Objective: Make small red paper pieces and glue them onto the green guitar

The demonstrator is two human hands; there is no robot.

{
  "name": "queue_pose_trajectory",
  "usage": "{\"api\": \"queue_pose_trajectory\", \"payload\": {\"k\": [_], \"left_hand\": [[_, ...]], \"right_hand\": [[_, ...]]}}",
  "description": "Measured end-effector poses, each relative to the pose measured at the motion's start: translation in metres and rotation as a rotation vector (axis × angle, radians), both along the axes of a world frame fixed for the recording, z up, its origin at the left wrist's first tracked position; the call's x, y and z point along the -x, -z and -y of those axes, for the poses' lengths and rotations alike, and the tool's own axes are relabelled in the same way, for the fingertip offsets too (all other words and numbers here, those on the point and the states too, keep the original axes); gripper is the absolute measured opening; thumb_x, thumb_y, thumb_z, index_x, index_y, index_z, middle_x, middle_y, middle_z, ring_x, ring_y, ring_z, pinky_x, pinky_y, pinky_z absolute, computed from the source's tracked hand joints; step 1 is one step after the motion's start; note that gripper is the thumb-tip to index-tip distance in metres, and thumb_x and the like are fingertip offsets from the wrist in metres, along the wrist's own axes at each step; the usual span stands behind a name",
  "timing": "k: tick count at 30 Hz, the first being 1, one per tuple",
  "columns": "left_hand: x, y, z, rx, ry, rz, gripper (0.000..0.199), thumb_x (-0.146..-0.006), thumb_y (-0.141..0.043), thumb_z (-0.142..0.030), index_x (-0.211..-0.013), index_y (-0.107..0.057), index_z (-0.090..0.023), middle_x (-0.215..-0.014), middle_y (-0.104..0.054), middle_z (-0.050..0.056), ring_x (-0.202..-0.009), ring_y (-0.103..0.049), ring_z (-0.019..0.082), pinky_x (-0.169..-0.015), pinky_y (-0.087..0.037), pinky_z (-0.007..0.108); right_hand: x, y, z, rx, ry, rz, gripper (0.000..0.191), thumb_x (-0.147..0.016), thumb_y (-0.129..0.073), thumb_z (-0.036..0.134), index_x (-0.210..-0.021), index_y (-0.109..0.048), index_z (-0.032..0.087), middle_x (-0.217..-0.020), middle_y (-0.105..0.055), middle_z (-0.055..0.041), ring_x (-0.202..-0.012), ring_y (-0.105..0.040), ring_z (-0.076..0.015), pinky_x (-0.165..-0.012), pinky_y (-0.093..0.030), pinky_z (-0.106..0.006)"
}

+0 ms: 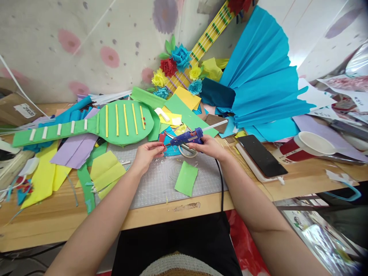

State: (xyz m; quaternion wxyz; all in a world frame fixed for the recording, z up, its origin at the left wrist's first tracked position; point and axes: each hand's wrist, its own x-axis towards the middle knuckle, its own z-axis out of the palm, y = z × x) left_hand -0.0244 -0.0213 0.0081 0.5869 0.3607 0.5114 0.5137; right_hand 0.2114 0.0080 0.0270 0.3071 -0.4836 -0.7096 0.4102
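My right hand is wrapped round a blue hot glue gun, its nozzle pointing left and a whitish glue stick jutting from its back. My left hand pinches a tiny red piece close to the nozzle; whether they touch I cannot tell. Behind my left hand lies a green paper guitar with yellow strips on its body, white strips along its neck and small red dots at its right edge. Under the glue gun, a roll of tape is partly hidden.
A grey cutting mat bears a green paper square. Rightward are a phone and a paper cup. Behind stand a yellow guitar with paper flowers and blue crepe paper. The black cord crosses the table edge.
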Motion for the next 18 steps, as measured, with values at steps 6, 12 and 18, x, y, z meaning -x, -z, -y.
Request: {"api": "queue_pose_trajectory", "payload": {"k": [6, 12, 18], "left_hand": [[-0.0012, -0.0001, -0.0002, 0.007, -0.010, -0.015, 0.034, -0.050, -0.080, -0.023, -0.079, -0.068, -0.011, -0.076, -0.070, 0.010, -0.074, -0.068, 0.020, -0.060, -0.054, 0.027], [-0.0030, -0.0014, -0.0001, 0.026, -0.031, -0.016, 0.033, -0.048, -0.080, -0.021, -0.077, -0.069, -0.010, -0.076, -0.070, 0.010, -0.072, -0.067, 0.020, -0.058, -0.054, 0.026], [-0.0027, 0.0015, -0.0013, 0.004, -0.024, -0.046, 0.033, -0.049, -0.080, -0.022, -0.078, -0.069, -0.010, -0.078, -0.069, 0.010, -0.072, -0.068, 0.021, -0.059, -0.054, 0.027]], "right_hand": [[0.0002, -0.0039, 0.0016, -0.018, 0.008, 0.064, 0.048, -0.068, -0.064, 0.052, -0.103, -0.066, 0.018, -0.096, -0.069, -0.0039, -0.090, -0.061, -0.0219, -0.077, -0.048, -0.032], [-0.0006, -0.0018, 0.0007, -0.034, 0.005, 0.077, 0.049, -0.068, -0.063, 0.052, -0.103, -0.066, 0.018, -0.097, -0.069, -0.0037, -0.092, -0.061, -0.0223, -0.078, -0.047, -0.032], [-0.0012, -0.0010, 0.0003, -0.046, -0.014, 0.068, 0.047, -0.070, -0.061, 0.052, -0.102, -0.065, 0.018, -0.098, -0.068, -0.0034, -0.091, -0.060, -0.0215, -0.078, -0.047, -0.033]]}}
